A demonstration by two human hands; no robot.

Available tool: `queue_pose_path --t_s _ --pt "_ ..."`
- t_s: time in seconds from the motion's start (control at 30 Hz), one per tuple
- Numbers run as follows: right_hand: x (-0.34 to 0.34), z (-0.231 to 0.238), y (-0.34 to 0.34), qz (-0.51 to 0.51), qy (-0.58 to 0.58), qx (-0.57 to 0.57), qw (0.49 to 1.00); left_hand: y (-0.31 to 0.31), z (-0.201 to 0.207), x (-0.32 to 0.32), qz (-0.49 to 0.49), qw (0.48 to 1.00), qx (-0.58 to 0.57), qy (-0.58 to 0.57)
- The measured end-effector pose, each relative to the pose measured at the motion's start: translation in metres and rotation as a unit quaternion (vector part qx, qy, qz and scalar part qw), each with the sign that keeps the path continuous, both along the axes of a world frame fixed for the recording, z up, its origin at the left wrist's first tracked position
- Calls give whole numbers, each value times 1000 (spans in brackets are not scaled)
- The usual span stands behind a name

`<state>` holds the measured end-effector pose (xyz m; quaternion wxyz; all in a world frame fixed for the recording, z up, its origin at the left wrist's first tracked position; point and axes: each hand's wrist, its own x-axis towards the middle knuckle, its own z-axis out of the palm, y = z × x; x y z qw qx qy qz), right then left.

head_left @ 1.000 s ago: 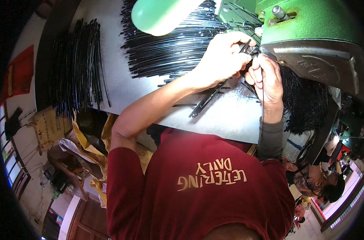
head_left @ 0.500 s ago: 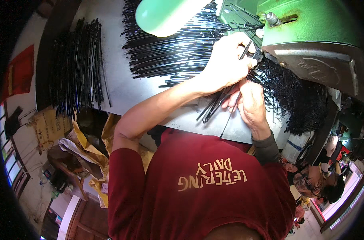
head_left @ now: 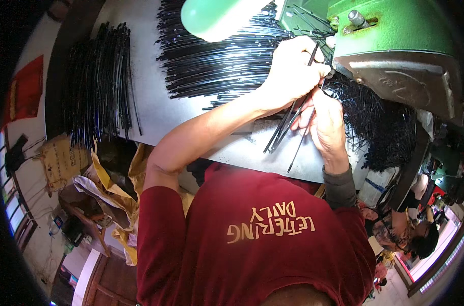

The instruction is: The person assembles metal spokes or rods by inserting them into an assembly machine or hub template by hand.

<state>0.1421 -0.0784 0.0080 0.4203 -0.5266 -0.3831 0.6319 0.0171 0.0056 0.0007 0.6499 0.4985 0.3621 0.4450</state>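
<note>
My left hand [head_left: 293,71] is closed around several thin black rods [head_left: 279,133], whose lower ends fan out over the metal table [head_left: 232,150]. One rod sticks up past its fingers. Just below and to the right, my right hand [head_left: 328,125] has its fingers curled around a single thin rod [head_left: 299,150] that slants down toward the table's near edge. The fingertips of both hands meet by the front of a green machine [head_left: 395,33], where fingers partly hide the rods' upper ends.
A broad stack of black rods [head_left: 216,71] lies behind my left forearm, with another bundle [head_left: 99,81] at the far left. A tangled heap of dark rods [head_left: 390,132] sits under the machine. A bright green lamp [head_left: 204,23] hangs above. Another person [head_left: 403,232] is at the right.
The rods in my left hand have swung rightward at their lower ends. My right hand has risen slightly toward the machine, and its thin rod has moved up off the near edge.
</note>
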Motion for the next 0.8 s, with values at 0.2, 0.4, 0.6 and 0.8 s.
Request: queue_pose_path --t_s 0.2,0.4,0.6,0.8 --pt "-15 14 -11 12 40 -42 998 7 5 -7 -79 982 -127 -113" --pt "-45 2 -44 38 -22 -12 999 8 4 -3 -83 992 -67 -64" --pt "-10 3 -37 56 -408 371 833 4 30 -41 -40 999 -11 13" --pt "74 31 -22 8 -632 371 680 3 44 -186 179 705 273 629"
